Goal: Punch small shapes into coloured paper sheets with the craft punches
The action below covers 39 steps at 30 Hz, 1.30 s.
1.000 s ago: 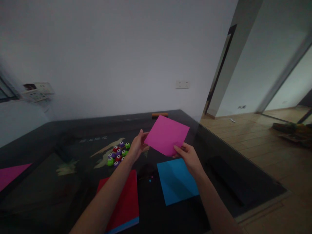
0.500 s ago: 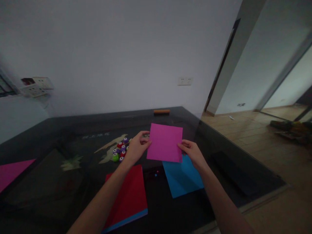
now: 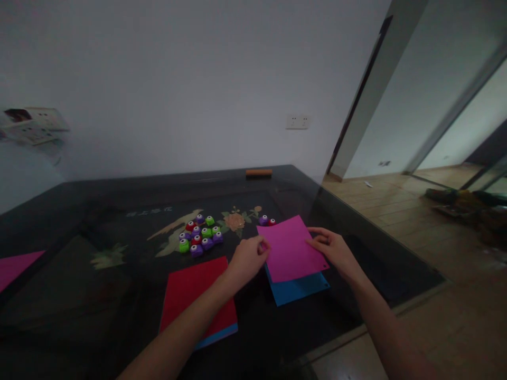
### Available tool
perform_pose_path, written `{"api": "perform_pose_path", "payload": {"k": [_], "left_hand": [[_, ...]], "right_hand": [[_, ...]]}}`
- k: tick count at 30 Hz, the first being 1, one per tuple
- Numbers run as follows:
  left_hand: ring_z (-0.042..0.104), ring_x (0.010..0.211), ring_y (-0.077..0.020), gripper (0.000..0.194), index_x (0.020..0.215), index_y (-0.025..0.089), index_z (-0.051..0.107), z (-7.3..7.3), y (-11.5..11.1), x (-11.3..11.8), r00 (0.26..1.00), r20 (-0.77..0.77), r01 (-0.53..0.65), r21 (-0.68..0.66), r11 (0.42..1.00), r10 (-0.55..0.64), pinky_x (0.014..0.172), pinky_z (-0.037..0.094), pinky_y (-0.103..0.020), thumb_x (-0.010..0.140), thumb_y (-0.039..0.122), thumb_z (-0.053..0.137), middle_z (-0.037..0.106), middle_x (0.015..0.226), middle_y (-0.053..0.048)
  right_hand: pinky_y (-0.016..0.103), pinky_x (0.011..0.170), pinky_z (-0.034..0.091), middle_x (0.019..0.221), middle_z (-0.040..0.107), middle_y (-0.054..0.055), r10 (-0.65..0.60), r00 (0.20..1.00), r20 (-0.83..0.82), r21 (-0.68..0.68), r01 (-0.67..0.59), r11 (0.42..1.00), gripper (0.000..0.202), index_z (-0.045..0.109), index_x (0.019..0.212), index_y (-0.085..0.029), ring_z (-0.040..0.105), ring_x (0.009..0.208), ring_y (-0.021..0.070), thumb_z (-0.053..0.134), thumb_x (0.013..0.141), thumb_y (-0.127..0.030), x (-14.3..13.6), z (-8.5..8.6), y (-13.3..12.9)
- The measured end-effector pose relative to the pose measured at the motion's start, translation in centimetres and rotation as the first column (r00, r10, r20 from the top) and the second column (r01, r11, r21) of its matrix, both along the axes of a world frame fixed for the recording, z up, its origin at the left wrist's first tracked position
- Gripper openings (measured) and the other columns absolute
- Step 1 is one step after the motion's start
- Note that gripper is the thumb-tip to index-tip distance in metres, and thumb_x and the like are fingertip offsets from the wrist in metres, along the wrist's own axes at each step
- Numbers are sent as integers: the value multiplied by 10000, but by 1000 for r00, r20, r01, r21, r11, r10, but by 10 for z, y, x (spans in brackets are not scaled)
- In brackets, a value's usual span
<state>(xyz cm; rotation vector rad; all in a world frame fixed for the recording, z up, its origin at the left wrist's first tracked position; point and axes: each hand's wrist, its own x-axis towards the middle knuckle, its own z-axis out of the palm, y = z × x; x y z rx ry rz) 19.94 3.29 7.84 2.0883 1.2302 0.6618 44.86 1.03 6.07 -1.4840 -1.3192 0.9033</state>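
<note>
A square pink sheet [image 3: 292, 250] is held between my two hands, above a blue sheet [image 3: 299, 287] on the dark table. My left hand [image 3: 250, 255] pinches the pink sheet's left edge. On the right edge, my right hand [image 3: 330, 247] grips it between thumb and fingers. A small dark dot shows at the pink sheet's lower right corner, and another at the blue sheet's right corner. Left of the sheets, a red-topped stack of paper [image 3: 194, 290] lies partly under my left forearm.
Several small eye-topped toys [image 3: 202, 235] in green, red and purple cluster behind the red stack. Two more [image 3: 264, 220] sit behind the pink sheet. An orange-brown stick [image 3: 259, 172] lies near the wall. Another pink sheet [image 3: 18, 266] is at the far left.
The pink sheet has moved right and down, turned slightly, and now covers more of the blue sheet. Both hands moved with it. The view has shifted, and more toys show.
</note>
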Motion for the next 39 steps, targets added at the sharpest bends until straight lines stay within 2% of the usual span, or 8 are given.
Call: {"api": "perform_pose_path", "payload": {"k": [5, 10, 16, 24, 33, 39], "left_hand": [[637, 655, -163, 152, 858, 184, 661, -29, -13, 16, 991, -114, 62, -76, 995, -70, 555, 420, -225, 755, 148, 555, 684, 721, -27], [661, 721, -179, 179, 916, 194, 641, -42, -15, 18, 977, -199, 68, -84, 994, -83, 601, 446, -242, 782, 159, 528, 705, 800, -43], [668, 767, -187, 172, 938, 202, 620, -44, -11, 17, 953, -288, 68, -91, 994, -91, 641, 463, -254, 797, 172, 526, 703, 835, -43], [656, 805, -239, 199, 977, 200, 616, -40, -16, 17, 922, -379, 50, -88, 995, -80, 696, 478, -322, 796, 206, 533, 688, 867, -79], [658, 803, -222, 205, 991, 194, 600, -33, -18, 15, 922, -368, 86, -109, 990, -121, 691, 478, -300, 801, 186, 525, 685, 907, -81], [655, 793, -221, 199, 963, 189, 608, -39, -16, 16, 926, -358, 83, -110, 990, -118, 671, 474, -295, 785, 171, 521, 686, 888, -85]], "right_hand": [[238, 455, 346, 563, 588, -22, -8, 990, 141, -73, 19, 997, 527, 597, 1098, -101, 501, 478, 131, 646, 679, -418, 14, -23, -19], [265, 510, 403, 595, 641, 7, 2, 976, 216, -67, 13, 998, 494, 590, 1114, -111, 567, 546, 171, 606, 711, -395, 13, -35, -23], [286, 540, 421, 616, 672, 26, -6, 949, 316, -71, 31, 997, 467, 599, 1108, -118, 586, 561, 187, 567, 732, -393, 8, -36, -22], [286, 521, 425, 616, 676, 16, -17, 936, 351, -73, 45, 996, 414, 616, 1081, -146, 592, 553, 187, 557, 738, -370, 7, -39, -20], [288, 533, 427, 590, 655, 0, -53, 936, 347, -26, 66, 997, 358, 640, 1043, -168, 576, 548, 180, 586, 737, -347, 6, -40, -21], [273, 484, 379, 567, 622, -5, -41, 938, 344, -38, 58, 998, 387, 635, 1045, -150, 537, 510, 166, 577, 739, -378, 5, -41, -21]]}}
